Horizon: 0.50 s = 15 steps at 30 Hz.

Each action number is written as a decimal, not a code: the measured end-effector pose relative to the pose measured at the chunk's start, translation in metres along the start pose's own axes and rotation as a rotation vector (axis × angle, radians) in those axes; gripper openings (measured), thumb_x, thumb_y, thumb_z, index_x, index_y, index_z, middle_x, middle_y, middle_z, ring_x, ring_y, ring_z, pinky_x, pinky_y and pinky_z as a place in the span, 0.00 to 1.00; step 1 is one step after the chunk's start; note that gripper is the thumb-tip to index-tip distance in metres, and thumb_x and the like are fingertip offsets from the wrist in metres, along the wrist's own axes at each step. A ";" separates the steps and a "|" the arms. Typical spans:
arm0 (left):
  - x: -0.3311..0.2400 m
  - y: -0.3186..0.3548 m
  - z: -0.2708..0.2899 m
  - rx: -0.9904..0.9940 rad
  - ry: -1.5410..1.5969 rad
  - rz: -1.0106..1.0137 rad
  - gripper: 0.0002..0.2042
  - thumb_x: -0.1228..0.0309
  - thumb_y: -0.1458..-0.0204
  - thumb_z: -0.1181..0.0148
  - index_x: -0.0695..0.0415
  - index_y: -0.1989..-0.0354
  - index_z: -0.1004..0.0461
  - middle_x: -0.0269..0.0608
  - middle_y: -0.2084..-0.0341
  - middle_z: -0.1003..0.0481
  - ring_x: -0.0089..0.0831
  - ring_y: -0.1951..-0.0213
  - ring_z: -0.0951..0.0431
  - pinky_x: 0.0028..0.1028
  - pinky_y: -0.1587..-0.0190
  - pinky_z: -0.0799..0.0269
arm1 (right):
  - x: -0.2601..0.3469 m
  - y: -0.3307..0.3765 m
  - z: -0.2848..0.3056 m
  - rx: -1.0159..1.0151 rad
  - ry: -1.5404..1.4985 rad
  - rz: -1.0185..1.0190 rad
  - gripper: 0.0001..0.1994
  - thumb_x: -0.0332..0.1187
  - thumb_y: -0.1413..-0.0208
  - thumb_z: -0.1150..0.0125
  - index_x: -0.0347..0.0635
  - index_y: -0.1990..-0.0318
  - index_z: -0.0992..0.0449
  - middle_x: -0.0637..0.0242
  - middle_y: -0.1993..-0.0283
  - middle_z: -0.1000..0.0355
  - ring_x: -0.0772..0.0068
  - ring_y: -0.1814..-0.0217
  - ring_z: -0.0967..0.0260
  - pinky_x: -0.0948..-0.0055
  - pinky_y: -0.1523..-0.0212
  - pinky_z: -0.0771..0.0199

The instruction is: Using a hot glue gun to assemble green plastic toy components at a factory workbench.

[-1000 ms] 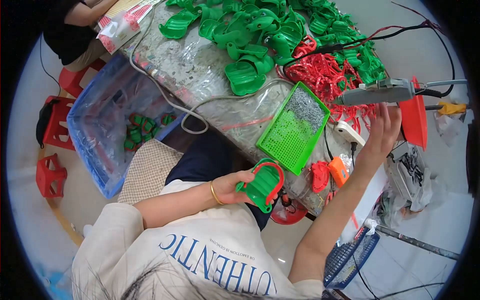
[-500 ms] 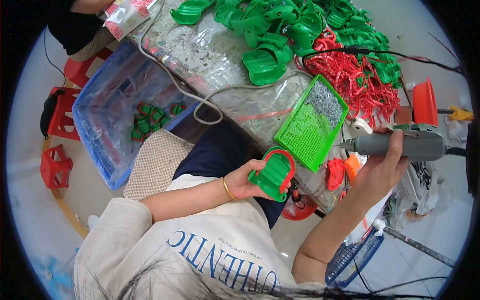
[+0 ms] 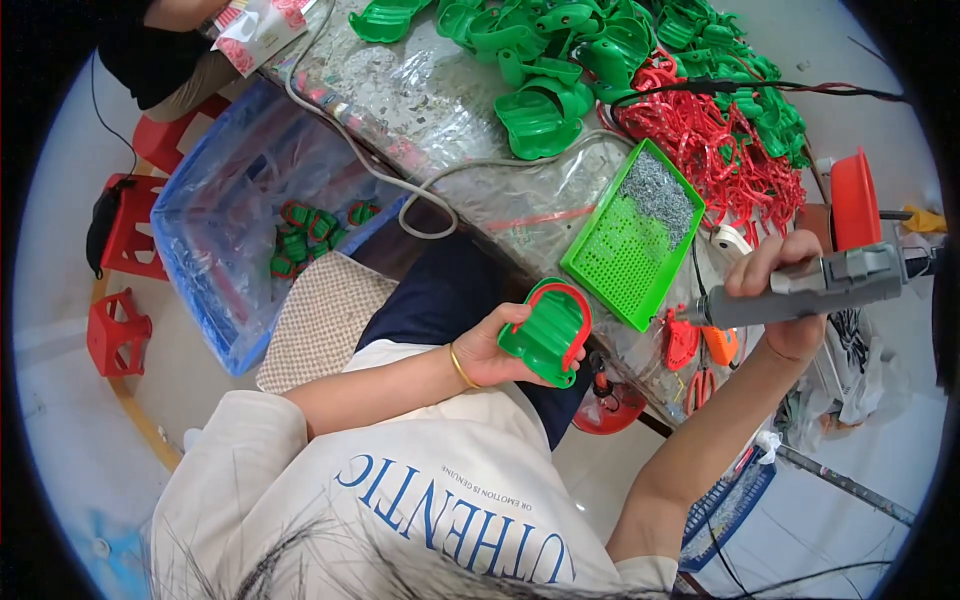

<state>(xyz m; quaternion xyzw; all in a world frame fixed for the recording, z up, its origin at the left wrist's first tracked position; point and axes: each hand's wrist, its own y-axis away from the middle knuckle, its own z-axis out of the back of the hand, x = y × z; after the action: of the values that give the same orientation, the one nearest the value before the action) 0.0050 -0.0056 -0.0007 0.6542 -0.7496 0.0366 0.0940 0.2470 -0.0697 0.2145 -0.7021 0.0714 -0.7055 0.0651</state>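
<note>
In my left hand (image 3: 488, 352) is a green plastic moulded shell (image 3: 548, 335), gripped by its edge between thumb and fingers. A red curved strip (image 3: 583, 318) runs around the shell's inside. My right hand (image 3: 797, 338) is wrapped around a grey electric screwdriver (image 3: 850, 285), whose tip points left toward the tray. Between the hands, on the table, lies a bright green perforated tray (image 3: 612, 262). Small silvery screws (image 3: 660, 190) are heaped in its far end.
Green shells (image 3: 545, 118) and red strips (image 3: 690, 140) pile up across the far table. A blue lined bin (image 3: 190, 240) on the left holds several green-and-red pieces. Scissors (image 3: 700, 388) lie near the table's right edge. A grey cable (image 3: 350, 150) crosses the table. Another person's arm (image 3: 180, 12) shows far left.
My right hand has shifted slightly right and turned, its fingers now curled over the screwdriver's top. My left hand still holds the shell in nearly the same place. The view has shifted slightly.
</note>
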 end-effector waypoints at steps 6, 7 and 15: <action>0.001 0.000 0.005 0.025 0.080 -0.017 0.33 0.56 0.56 0.40 0.57 0.42 0.41 0.61 0.49 0.36 0.53 0.48 0.34 0.48 0.46 0.38 | -0.005 -0.008 -0.030 -0.098 -0.119 0.045 0.24 0.48 0.58 0.31 0.47 0.61 0.37 0.76 0.80 0.39 0.77 0.77 0.38 0.76 0.72 0.43; 0.001 -0.001 0.005 0.022 0.085 -0.027 0.33 0.57 0.57 0.40 0.58 0.42 0.41 0.61 0.49 0.36 0.53 0.48 0.34 0.48 0.46 0.38 | -0.008 -0.008 -0.037 -0.289 -0.031 0.061 0.23 0.47 0.57 0.31 0.47 0.62 0.37 0.77 0.81 0.39 0.79 0.79 0.39 0.78 0.73 0.44; 0.000 -0.001 0.004 0.006 0.081 -0.030 0.33 0.57 0.57 0.40 0.58 0.42 0.41 0.61 0.50 0.35 0.53 0.49 0.33 0.48 0.46 0.38 | -0.008 0.001 -0.026 -0.155 -0.299 0.055 0.29 0.52 0.60 0.31 0.45 0.56 0.36 0.77 0.78 0.40 0.75 0.70 0.36 0.73 0.65 0.39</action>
<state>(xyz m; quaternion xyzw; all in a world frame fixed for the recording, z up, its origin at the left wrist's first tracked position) 0.0055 -0.0062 -0.0051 0.6635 -0.7352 0.0639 0.1228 0.2208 -0.0693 0.2067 -0.8000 0.1342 -0.5834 0.0400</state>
